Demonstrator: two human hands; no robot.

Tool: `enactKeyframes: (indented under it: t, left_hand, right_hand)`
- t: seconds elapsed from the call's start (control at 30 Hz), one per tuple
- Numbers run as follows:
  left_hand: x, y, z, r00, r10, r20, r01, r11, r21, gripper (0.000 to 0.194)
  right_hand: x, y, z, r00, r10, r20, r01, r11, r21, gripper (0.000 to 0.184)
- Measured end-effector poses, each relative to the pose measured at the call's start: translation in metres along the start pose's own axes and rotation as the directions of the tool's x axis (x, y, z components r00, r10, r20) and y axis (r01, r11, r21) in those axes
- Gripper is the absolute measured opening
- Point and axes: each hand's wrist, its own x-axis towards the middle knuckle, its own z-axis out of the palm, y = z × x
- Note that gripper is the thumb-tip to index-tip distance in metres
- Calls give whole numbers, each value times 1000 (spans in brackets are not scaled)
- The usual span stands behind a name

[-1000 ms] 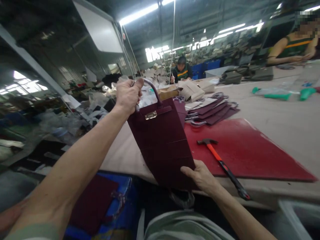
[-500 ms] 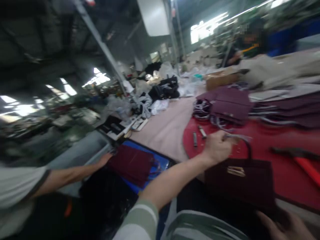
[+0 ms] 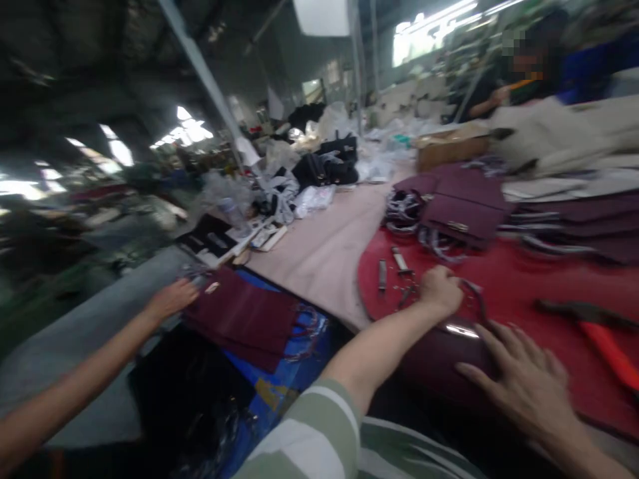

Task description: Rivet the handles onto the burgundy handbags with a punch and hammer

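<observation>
A dark burgundy handbag [image 3: 434, 352] with a metal clasp [image 3: 462, 329] lies at the near edge of the red mat [image 3: 524, 286]. My left hand [image 3: 442, 291] is closed round the bag's curved handle. Fingers spread, my right hand [image 3: 519, 379] rests flat on the bag's front, just right of the clasp. Both are blurred by motion.
A co-worker's hand [image 3: 170, 299] touches burgundy pieces [image 3: 244, 319] in a blue bin [image 3: 294, 372] at lower left. Small metal parts [image 3: 382, 274] and an orange-handled hammer [image 3: 606, 342] lie on the mat. Stacked burgundy bags [image 3: 464, 209] sit behind. Another person works at far right.
The bag came down from mid-air onto the red mat. My right hand moved from its bottom edge to flat on its front. The view swung left, and a co-worker's arm appeared.
</observation>
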Motion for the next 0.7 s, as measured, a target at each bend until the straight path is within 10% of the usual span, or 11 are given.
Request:
enactKeyframes:
  t: [0.13, 0.3, 0.5, 0.7]
  left_hand:
    - [-15, -20, -3, 982, 174, 78, -165, 980, -107, 15]
    - [-47, -68, -24, 847, 513, 140, -524, 850, 54, 20]
    - [-99, -88, -33, 794, 500, 346, -596, 751, 284, 74]
    - [-107, -87, -23, 816, 480, 323, -574, 741, 348, 68]
  right_hand:
    - [-6, 2, -14, 975, 29, 219, -1, 992, -127, 71]
    - [-9, -5, -17, 956, 115, 270, -84, 989, -123, 79]
    - [-19, -4, -23, 966, 110, 236, -95, 993, -72, 66]
    - [-17, 0, -26, 965, 112, 237, -102, 993, -54, 54]
